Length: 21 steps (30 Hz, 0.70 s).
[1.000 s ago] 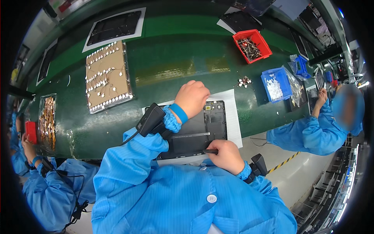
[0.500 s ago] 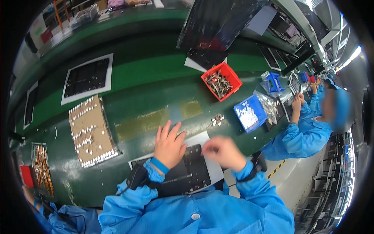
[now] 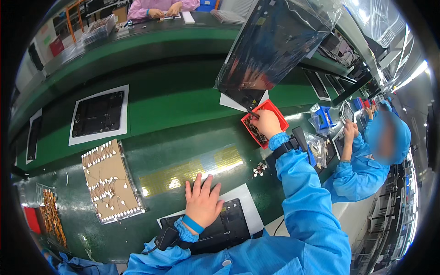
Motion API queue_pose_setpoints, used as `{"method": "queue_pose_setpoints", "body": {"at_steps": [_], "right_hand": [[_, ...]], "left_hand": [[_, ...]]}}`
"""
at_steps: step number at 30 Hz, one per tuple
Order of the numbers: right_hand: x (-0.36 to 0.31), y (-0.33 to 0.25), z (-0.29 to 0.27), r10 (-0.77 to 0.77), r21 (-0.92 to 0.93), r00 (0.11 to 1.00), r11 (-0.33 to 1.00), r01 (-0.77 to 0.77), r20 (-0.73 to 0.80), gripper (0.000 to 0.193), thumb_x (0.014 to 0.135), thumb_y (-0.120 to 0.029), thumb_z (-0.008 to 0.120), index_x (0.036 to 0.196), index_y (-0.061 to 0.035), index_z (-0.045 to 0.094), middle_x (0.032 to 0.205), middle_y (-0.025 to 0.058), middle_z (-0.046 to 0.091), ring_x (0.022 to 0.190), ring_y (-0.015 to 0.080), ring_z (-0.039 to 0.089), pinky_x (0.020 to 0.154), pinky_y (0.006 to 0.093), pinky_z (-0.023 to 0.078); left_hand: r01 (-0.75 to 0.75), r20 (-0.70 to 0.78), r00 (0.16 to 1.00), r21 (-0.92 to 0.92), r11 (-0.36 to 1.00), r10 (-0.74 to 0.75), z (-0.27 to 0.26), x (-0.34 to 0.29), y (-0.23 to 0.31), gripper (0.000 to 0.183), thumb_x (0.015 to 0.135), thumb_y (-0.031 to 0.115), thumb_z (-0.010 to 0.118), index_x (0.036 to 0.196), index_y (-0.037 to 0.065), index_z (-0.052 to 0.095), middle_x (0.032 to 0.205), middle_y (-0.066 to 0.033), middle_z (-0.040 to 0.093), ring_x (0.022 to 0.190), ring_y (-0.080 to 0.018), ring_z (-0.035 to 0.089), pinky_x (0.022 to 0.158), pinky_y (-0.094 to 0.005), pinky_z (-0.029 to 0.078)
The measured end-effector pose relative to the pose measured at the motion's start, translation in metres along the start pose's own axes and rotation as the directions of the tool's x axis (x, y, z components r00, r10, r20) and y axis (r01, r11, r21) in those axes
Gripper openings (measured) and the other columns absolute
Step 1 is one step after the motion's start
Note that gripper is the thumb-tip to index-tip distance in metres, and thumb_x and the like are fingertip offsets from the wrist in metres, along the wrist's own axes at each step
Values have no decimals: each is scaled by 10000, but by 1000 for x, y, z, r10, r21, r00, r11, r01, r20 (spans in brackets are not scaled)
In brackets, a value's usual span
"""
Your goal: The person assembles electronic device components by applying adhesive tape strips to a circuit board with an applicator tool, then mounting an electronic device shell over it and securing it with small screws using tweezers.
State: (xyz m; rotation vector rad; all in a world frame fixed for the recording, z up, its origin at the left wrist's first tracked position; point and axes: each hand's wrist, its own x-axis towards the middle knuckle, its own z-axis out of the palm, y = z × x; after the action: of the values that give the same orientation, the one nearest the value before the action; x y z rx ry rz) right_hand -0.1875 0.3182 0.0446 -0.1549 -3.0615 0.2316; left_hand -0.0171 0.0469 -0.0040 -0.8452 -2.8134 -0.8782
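Note:
My left hand (image 3: 205, 201) lies flat, fingers spread, on the upper edge of a black flat device panel (image 3: 233, 222). Beneath that panel is a white sheet (image 3: 251, 207). Stretched forward, my right hand (image 3: 267, 123) reaches into a red bin (image 3: 280, 112) of small metallic parts (image 3: 257, 134). Its fingers are pinched together at the bin's far left side, around a small dark item too unclear to name. My sleeve partly hides a blue bin (image 3: 312, 158). A small cluster of white-tipped parts (image 3: 260, 169) sits on the bench between my hands.
At left stands a cardboard tray of white-tipped wires (image 3: 107, 181), near a tray of orange strips (image 3: 52, 220). Another panel (image 3: 98, 113) lies on the green belt. A plastic-covered dark board (image 3: 270, 46) hangs ahead. A co-worker in blue (image 3: 357, 176) sits at right.
My right hand has moved from beside the panel's right edge forward into the red bin. My left hand stays on the panel. The view has shifted, showing a person in pink across the line.

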Motion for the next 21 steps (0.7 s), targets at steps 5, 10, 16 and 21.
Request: {"method": "queue_pose_setpoints", "body": {"at_steps": [5,10,16,21], "right_hand": [[-3,19,3,-69,279,993,956,94,-97,153,718,-94,604,848,-15,618,713,139,624,757,288,622,675,368,477],[-52,13,-35,33,725,993,686,58,-110,77,757,-41,607,784,-17,539,680,17,571,525,77,508,505,233,420],[-167,-31,-44,-8,756,958,616,-221,286,112,761,-86,638,853,-40,593,662,-20,556,523,44,483,459,192,372],[-206,-48,11,-152,624,948,779,-59,279,90,731,-66,652,797,-21,611,725,29,539,609,90,482,534,237,392]], "left_hand": [[-9,-19,1000,-4,1000,9,1,-2,1,468,686,270,652,1114,109,552,1280,-147,407,1222,-395,304,973,-605,210],[0,-31,1000,-16,1000,-1,3,-5,2,464,686,264,649,1112,109,552,1281,-149,406,1226,-393,300,972,-607,212],[-12,-32,999,-2,1000,12,3,-4,1,464,689,257,648,1116,103,550,1295,-147,393,1236,-387,289,971,-607,213],[-9,-29,1000,2,1000,9,2,-3,1,452,707,251,640,1123,104,546,1297,-146,391,1241,-385,283,983,-594,202]]}}
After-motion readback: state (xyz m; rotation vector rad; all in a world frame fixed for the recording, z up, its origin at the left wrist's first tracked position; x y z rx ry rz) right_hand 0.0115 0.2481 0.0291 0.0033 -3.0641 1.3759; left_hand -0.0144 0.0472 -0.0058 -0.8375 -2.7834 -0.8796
